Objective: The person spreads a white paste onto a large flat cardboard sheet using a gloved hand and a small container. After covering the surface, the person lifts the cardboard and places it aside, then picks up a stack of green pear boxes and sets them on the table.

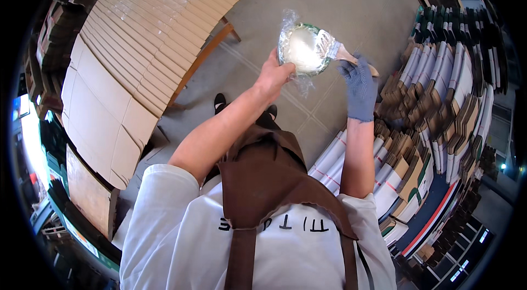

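The bare left hand [273, 77] is gripping the near left rim of a round bowl [301, 50] lined with clear plastic and full of white paste, holding it out over the grey floor [351, 4]. The right hand [359, 85], wearing a blue glove, is closing around the wooden handle of a flat brush [332, 48] whose bristles are resting on the bowl's right edge. Fanned flat cardboard [132, 54] is lying on the left, stacked folded cartons [433, 98] on the right
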The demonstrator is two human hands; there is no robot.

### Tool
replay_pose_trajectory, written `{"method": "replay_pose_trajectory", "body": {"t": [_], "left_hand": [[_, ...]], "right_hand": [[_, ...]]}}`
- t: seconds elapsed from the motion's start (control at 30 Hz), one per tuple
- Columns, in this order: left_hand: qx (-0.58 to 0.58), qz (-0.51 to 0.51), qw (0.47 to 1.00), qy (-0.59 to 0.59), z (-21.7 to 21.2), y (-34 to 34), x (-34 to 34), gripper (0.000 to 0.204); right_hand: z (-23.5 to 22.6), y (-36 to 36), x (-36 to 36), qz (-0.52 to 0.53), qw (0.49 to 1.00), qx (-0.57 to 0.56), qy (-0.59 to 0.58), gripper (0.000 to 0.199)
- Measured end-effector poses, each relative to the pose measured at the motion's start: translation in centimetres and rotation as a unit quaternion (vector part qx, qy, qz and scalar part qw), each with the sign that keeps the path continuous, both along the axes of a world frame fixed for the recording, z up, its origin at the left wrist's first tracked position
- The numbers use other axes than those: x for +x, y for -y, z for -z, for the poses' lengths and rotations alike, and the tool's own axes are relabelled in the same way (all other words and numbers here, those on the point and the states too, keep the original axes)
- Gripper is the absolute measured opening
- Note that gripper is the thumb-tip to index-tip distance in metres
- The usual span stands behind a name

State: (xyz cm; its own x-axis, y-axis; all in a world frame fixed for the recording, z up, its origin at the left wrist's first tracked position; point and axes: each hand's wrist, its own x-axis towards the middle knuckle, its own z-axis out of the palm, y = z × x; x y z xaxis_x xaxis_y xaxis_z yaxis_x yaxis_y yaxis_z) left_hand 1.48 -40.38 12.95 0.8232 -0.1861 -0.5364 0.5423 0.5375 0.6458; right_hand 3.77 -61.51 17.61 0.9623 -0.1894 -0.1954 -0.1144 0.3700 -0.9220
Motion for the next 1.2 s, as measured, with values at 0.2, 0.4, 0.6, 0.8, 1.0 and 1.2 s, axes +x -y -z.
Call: {"method": "replay_pose_trajectory", "body": {"t": [0.2,0.4,0.6,0.8,1.0,1.2], "left_hand": [[-0.025,-0.007,0.999,-0.032,4.7,1.7,0.9,0.077],[-0.025,-0.006,0.997,-0.068,15.1,1.8,1.6,0.077],[-0.051,-0.018,0.988,-0.145,33.4,1.3,0.7,0.074],[-0.031,-0.055,0.98,-0.188,54.6,-0.4,-1.2,0.066],[0.032,-0.153,0.972,-0.175,68.2,-5.0,1.3,0.051],[0.022,-0.264,0.956,-0.122,76.7,-16.5,5.6,0.035]], "right_hand": [[5.8,1.2,-0.1,0.026,0.992,0.097,-0.081,0.027],[17.8,2.0,0.7,0.008,0.958,0.236,-0.16,0.028],[33.9,0.3,1.5,0.035,0.918,0.332,-0.215,0.029],[49.1,-0.6,2.2,0.021,0.9,0.345,-0.265,0.034],[56.9,1.9,1.8,0.022,0.908,0.321,-0.268,0.035],[61.7,2.8,0.4,-0.009,0.913,0.318,-0.256,0.033]]}}
